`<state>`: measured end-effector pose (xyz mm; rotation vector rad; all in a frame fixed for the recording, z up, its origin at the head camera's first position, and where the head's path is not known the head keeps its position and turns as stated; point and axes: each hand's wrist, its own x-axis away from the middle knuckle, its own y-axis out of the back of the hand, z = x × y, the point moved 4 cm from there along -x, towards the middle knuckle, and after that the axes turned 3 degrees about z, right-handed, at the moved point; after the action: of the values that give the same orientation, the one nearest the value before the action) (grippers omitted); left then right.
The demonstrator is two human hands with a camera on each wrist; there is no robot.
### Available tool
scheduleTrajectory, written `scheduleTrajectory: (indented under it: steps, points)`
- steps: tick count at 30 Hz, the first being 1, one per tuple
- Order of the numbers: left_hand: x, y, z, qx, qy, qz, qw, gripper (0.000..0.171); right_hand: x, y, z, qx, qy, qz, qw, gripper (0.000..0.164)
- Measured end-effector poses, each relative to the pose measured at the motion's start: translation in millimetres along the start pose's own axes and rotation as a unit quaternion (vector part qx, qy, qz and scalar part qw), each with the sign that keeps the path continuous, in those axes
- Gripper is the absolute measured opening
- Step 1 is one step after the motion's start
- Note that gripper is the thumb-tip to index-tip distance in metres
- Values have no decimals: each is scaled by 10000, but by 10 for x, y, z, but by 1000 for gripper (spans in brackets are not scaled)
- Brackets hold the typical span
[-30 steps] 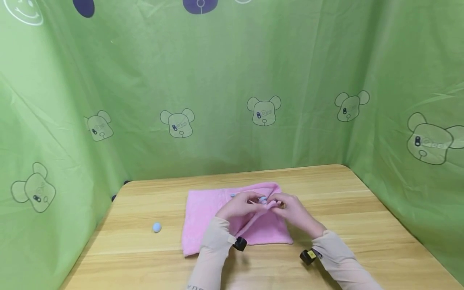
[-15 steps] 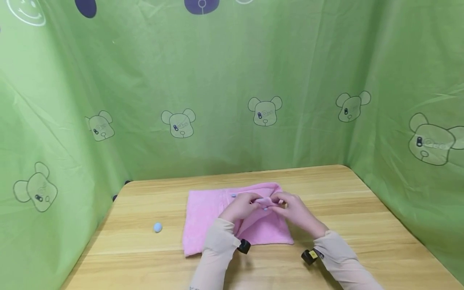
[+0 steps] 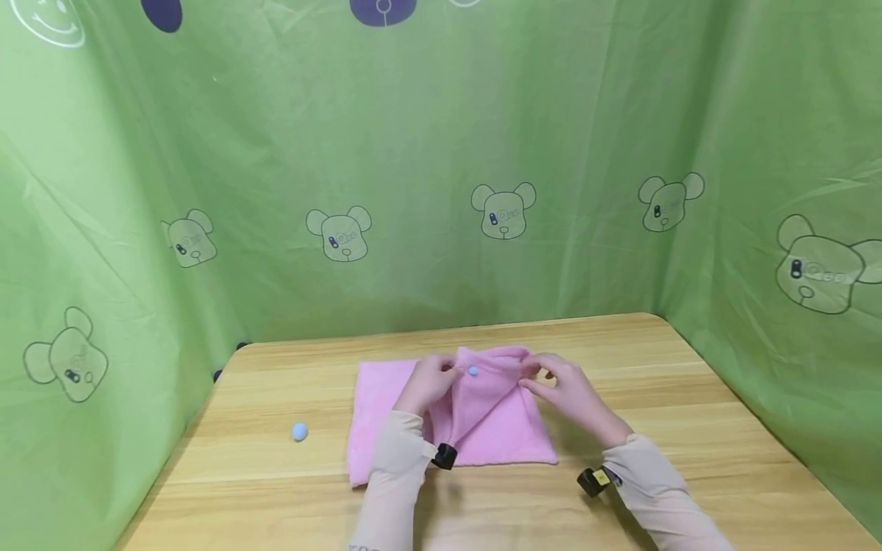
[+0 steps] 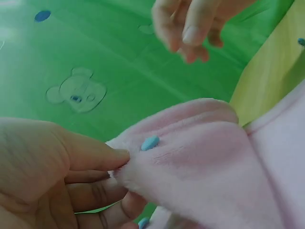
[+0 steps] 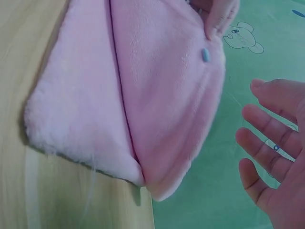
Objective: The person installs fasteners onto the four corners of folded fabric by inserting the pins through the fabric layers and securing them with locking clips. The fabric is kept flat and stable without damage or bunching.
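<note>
A pink fluffy cloth [image 3: 386, 405] lies on the table with its right part lifted as a folded flap [image 3: 482, 390]. My left hand [image 3: 429, 383] pinches the flap's corner between thumb and fingers, right beside a small light-blue button-like piece [image 4: 150, 143] set in the fabric. Part of a second blue piece [image 4: 144, 223] shows under the flap in the left wrist view. Near the flap's right side is my right hand [image 3: 568, 390]; in the right wrist view its fingers [image 5: 267, 155] are spread, apart from the cloth and holding nothing.
A light-blue ball-shaped piece [image 3: 299, 431] sits on the wooden table [image 3: 241, 474], left of the cloth. Green curtains [image 3: 427, 283] with bear-head outlines stand behind the table and at both sides.
My left hand has moved left with the flap's corner, bringing the blue piece into view on top. My right hand has let go of the fabric it was gripping and drawn slightly right.
</note>
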<state>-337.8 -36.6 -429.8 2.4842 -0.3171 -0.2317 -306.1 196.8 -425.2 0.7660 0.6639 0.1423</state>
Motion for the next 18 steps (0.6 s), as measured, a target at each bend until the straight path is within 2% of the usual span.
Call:
scheduleTrajectory:
  steps: [5,10,14,18]
  points:
    - [18,103,167,523,619,-194,9965,20,-1,40,10,101,175,-131,9997,21]
    - [29,127,333,1145,1095,-372,9867,20,0,66,-20,85,79,-155,9998,19]
    - [34,104,418,1586,1243,-530,9780,10,7,103,-47,90,54,-217,9997,19]
    - [43,92,441,1736,1332,-541,9743,5,6,154,-76,169,-142,-211,9995,19]
